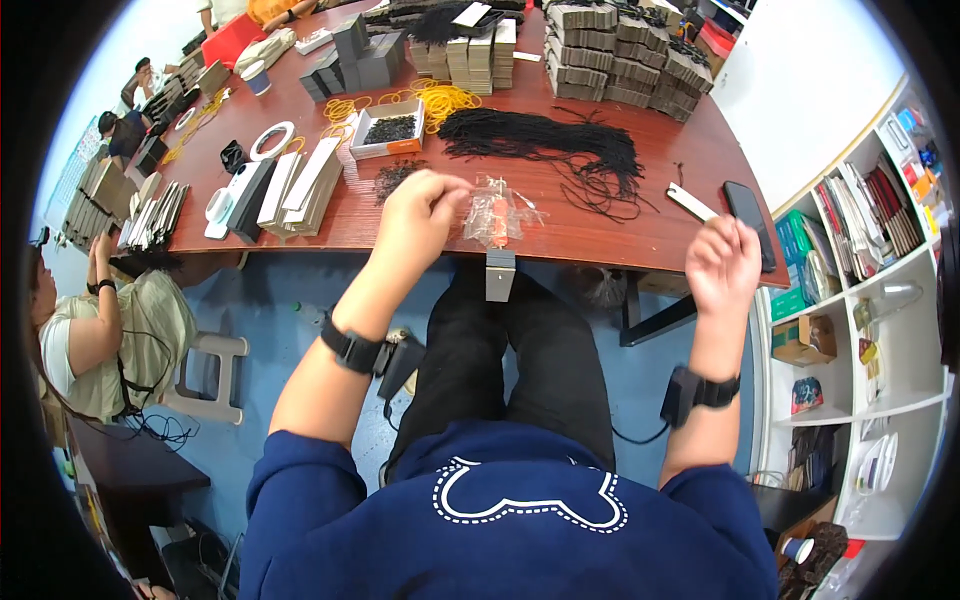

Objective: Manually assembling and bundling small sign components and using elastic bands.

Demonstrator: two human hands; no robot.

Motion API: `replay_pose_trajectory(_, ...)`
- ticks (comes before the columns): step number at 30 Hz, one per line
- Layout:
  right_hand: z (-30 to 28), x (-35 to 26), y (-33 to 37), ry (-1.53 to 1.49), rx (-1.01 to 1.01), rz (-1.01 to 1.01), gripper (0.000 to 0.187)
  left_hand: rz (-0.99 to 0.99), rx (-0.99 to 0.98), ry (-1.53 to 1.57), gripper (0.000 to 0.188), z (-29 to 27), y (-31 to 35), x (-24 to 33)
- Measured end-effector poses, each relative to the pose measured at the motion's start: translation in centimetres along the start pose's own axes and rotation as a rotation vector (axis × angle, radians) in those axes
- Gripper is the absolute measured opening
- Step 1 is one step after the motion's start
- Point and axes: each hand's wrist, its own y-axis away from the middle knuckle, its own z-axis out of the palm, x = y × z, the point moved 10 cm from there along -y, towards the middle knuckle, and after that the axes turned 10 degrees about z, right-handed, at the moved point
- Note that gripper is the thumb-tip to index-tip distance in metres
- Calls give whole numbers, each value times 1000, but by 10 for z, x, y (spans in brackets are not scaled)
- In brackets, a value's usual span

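My left hand (420, 212) is above the table's front edge, thumb and fingers drawn together in a pinch; anything between them is too small to make out. Just right of it lies crumpled clear plastic (478, 220) with an orange piece (500, 222) among it. A small grey block (500, 277) juts from the table edge below that plastic. My right hand (722, 262) is raised at the table's right front, its fingers curled in, and what they may hold is hidden. Close by it are a white tag (690, 202) with a dark string and a black phone (748, 222).
A bundle of black cords (545, 137) lies mid-table. An open box of small black pieces (388, 146), yellow cords (447, 100) and stacked tags (302, 190) stand left. Grey bundles (620, 55) are piled at the back. White shelves (865, 300) flank the right; a person (110, 320) sits left.
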Motion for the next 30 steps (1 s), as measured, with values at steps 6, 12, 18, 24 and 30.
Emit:
replay_pose_trajectory(6,-27,40,44,-11,130,-15,17,-288,-22,156,7,-27,73,0)
replay_pose_trajectory(12,17,178,35,861,-41,359,33,11,-211,249,19,16,87,65)
replay_pose_trajectory(18,10,217,31,779,-60,509,33,-376,-347,539,34,42,105,49)
replay_pose_trajectory(24,5,231,40,796,-65,629,32,-251,-290,462,6,31,104,55)
replay_pose_trajectory(30,10,211,36,1156,118,439,18,-165,-298,355,6,27,105,62)
